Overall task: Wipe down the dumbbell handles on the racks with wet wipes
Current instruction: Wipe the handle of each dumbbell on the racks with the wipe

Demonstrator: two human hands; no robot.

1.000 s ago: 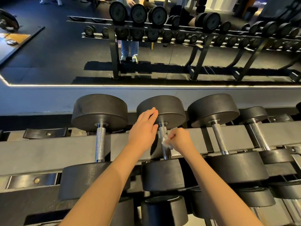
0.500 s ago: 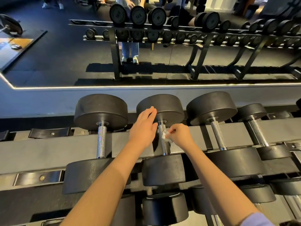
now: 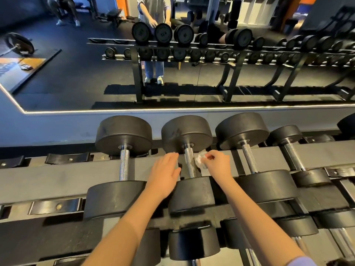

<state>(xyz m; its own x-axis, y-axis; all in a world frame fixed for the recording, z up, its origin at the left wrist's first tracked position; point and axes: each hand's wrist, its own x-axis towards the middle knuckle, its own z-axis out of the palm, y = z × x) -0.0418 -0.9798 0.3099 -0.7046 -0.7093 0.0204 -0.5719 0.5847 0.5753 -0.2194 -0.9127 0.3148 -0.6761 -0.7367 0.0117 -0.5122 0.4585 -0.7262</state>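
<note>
Your right hand (image 3: pixel 218 166) pinched a crumpled white wet wipe (image 3: pixel 200 160) beside the knurled steel dumbbell handle (image 3: pixel 190 162) on the grey metal rack (image 3: pixel 57 177); your left hand (image 3: pixel 165 173), fingers straight, lay just left of it.

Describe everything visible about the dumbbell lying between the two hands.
The dumbbell has two round, matte black heads, rubber-looking and scuffed, joined by a knurled, shiny metal handle. It lies across the rails of the rack, one head far, one near. The flat left hand lies just left of the handle; the right hand holds a crumpled white wet wipe just right of it. Contact with either is unclear.
</note>
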